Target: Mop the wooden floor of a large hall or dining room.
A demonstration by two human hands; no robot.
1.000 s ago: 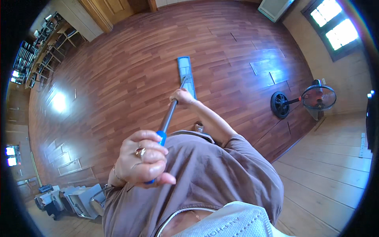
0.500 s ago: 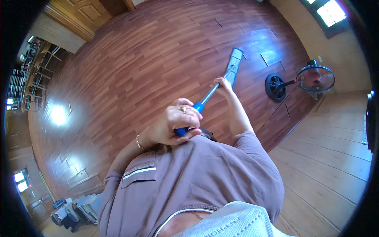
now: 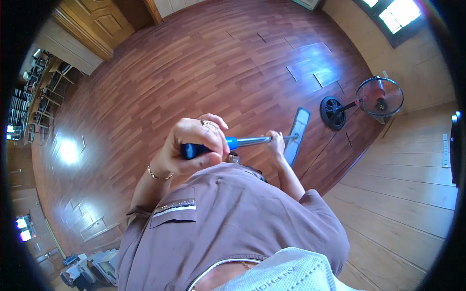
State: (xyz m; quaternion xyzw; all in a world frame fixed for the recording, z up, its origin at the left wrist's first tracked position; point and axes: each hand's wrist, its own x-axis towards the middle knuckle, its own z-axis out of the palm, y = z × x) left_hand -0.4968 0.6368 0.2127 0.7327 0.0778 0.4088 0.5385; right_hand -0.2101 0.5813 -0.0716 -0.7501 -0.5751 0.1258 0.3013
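Observation:
A flat mop with a blue grip and a metal pole (image 3: 252, 141) slants across in front of my body. Around the blue grip at its upper end, the fingers of my left hand (image 3: 200, 143) are wrapped, a ring and a bracelet showing. Farther down the pole, near the head, my right hand (image 3: 275, 144) is closed on the metal. The long grey-blue mop head (image 3: 297, 133) lies on the reddish-brown plank floor (image 3: 194, 72), just left of the fan's base. My palms and the far sides of my fingers are hidden.
A standing fan with a round black base (image 3: 333, 113) and a wire cage (image 3: 379, 97) stands at the right by the wall. Wooden doors (image 3: 109, 22) are at the far left. A table with chairs (image 3: 48, 97) lines the left side. Grey stacked items (image 3: 92, 269) sit at the lower left.
The mop head has swung nearer to me and slightly right, toward the fan base. My right hand has come closer with it, while my left hand has shifted left; the pole lies more sideways.

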